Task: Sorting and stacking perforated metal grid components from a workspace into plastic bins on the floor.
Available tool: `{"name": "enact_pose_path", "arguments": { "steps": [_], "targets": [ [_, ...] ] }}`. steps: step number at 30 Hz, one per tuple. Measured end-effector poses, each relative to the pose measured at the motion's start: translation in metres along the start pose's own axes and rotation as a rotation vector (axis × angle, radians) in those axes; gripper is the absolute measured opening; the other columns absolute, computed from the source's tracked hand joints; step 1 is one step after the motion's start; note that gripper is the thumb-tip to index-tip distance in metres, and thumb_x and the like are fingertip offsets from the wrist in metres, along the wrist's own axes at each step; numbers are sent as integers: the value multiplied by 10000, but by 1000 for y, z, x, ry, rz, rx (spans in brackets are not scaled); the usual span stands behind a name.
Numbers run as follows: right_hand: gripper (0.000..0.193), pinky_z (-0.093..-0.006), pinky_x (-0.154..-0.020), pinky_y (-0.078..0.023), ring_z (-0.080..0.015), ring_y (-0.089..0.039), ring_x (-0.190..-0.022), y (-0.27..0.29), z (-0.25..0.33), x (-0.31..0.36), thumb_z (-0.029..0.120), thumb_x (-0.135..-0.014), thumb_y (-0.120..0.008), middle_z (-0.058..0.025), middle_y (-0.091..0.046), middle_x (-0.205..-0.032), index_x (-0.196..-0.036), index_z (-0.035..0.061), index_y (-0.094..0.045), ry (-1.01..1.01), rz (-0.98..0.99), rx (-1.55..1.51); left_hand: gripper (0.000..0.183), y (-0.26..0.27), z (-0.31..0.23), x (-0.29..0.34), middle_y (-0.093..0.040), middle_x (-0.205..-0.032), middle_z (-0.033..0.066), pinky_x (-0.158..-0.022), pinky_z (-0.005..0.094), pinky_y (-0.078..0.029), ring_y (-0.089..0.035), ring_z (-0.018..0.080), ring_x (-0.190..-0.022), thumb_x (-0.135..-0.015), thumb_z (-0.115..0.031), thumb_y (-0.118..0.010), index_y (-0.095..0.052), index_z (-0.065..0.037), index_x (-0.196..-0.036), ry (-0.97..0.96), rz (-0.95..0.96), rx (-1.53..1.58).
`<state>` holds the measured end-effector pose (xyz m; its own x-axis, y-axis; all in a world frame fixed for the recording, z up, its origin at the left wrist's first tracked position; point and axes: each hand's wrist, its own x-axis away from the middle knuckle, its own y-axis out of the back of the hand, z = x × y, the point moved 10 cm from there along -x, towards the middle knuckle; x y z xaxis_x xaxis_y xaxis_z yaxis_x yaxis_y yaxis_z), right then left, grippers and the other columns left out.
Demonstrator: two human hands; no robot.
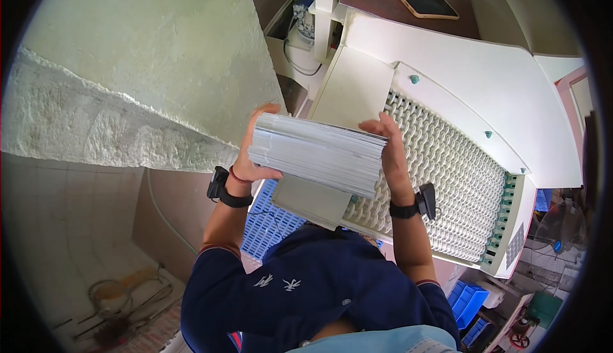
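Observation:
A thick stack of thin, pale grey sheets is held level between my two hands, edges facing up; their material I cannot tell. My left hand is closed round the left end, its fingers at the far side and its thumb at the near side. Against the right end lies my right hand, with its fingers bent over the far corner. Behind and right of the stack is a machine bed with rows of white rollers. Under the stack, a flat pale plate shows in part.
At the left, a thick slab with a rough edge juts in close to my left hand. A phone lies on the machine's brown top. Below stands a blue plastic crate; blue bins are at the lower right.

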<state>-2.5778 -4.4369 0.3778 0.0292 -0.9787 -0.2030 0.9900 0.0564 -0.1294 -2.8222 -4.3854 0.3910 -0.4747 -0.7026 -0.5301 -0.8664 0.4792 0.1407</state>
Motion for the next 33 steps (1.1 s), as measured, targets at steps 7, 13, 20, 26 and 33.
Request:
{"name": "enact_pose_path", "arguments": {
  "steps": [7, 13, 20, 26, 33],
  "targets": [
    [1412, -405, -1049, -238, -340, -327, -1258, -29, 21, 34, 564, -404, -846, -232, -302, -1352, -1407, -24, -44, 152, 219, 430, 1067, -13, -5, -6, -404, -1269, 146, -975, 374, -326, -408, 253, -1178, -525, -421, -829, -275, -14, -1341, 92, -7, 214],
    [1115, -389, -1033, -284, -393, -376, -1193, -22, 30, 21, 327, -590, -818, -287, -338, -1291, -1345, -110, -124, 294, 71, 759, 756, -2, 45, 26, -502, -1220, 126, -945, 410, -402, -487, 266, -1125, -704, -333, -698, -372, 4, -1297, 583, -74, 438],
    [773, -318, -910, -414, -213, -519, -1048, -8, 37, -10, 153, -660, -760, -173, -534, -1152, -1285, -55, -355, -190, 44, -88, 464, -29, 56, -53, -579, -1126, 126, -903, 348, -427, -551, 234, -1033, -851, -308, -573, -509, 19, -1175, 880, -28, 638],
    [529, -311, -600, -519, -210, -603, -870, 23, -18, 1, 289, -686, -717, -116, -619, -992, -1097, -12, -575, -551, -4, -9, 484, -53, 90, -64, -565, -1171, 123, -915, 344, -425, -545, 232, -1059, -900, -360, -503, -489, 10, -1211, 1075, 144, 585],
    [637, -349, -466, -476, -272, -622, -670, 39, 9, 2, 549, -696, -651, -153, -648, -874, -1013, -3, -626, -515, -9, 211, 500, -69, 89, -62, -545, -1204, 115, -917, 334, -422, -530, 216, -1079, -915, -373, -471, -464, 11, -1236, 1138, 175, 619]
  ]
}}
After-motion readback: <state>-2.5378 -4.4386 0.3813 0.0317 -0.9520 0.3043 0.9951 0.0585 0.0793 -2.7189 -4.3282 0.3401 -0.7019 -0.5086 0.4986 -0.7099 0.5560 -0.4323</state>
